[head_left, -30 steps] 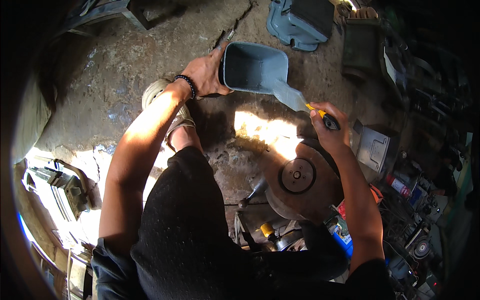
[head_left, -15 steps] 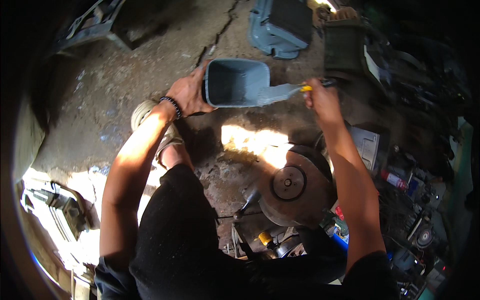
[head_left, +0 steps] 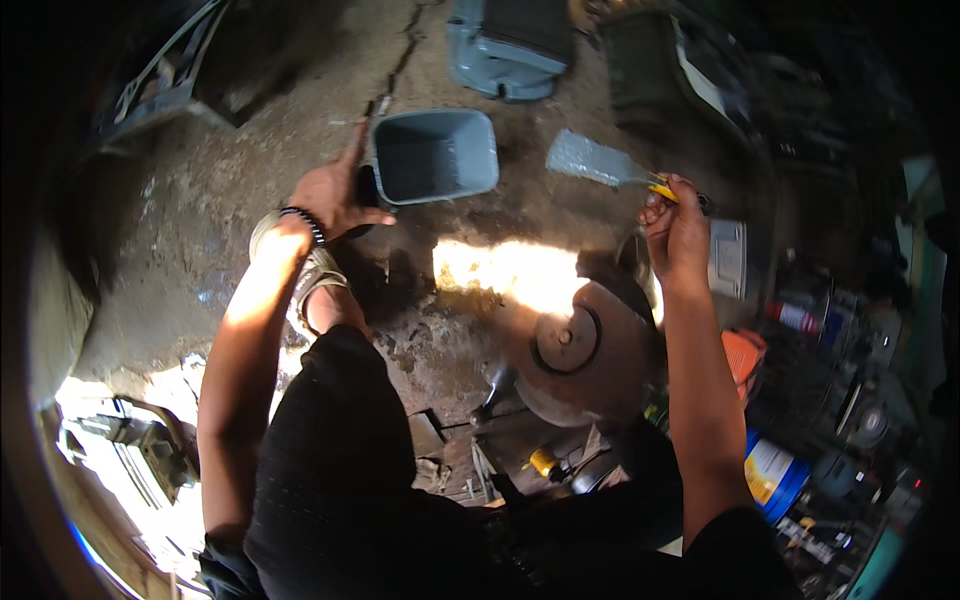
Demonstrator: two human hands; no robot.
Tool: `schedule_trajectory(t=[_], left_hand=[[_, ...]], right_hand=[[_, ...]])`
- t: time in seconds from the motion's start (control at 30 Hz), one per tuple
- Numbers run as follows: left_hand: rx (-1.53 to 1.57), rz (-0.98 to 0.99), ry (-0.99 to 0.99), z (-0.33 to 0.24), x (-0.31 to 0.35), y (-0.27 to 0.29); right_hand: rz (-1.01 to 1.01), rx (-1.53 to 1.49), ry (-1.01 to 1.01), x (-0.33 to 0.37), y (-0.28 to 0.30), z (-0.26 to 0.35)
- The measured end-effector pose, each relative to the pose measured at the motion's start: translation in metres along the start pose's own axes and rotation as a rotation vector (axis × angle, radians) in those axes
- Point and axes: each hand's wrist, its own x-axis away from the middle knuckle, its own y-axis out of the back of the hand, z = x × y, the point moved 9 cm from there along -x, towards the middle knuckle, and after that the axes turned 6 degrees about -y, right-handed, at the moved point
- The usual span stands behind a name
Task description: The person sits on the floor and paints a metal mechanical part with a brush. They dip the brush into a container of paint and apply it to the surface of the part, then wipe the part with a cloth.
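Over this floor [head_left: 235,185], the spread left hand [head_left: 330,198] should steady the tub [head_left: 480,150] from nine o'clock; the right hand [head_left: 683,232] grips the brush [head_left: 592,158].

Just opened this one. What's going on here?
A person's right hand holds a flat, brush-like tool by its yellow handle, its gray-coated head clear of the blue-gray container. The left hand is spread beside that container, whose open side faces the camera; whether they touch is hard to tell. Another blue-gray piece sits farther off on the floor.
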Motion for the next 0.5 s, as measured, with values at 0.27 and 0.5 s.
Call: schedule_trajectory(t=[0.27,0.5], left_hand=[[0.233,-0.455,-0.064,0.002,0.087,0.127],[0.187,-0.688,-0.457,-0.169,0.156,0.242]], right_hand=[[0.316,-0.414,0.166,0.167,0.136,0.091],[0.065,-0.438,0.397,0.279,0.277,0.106]])
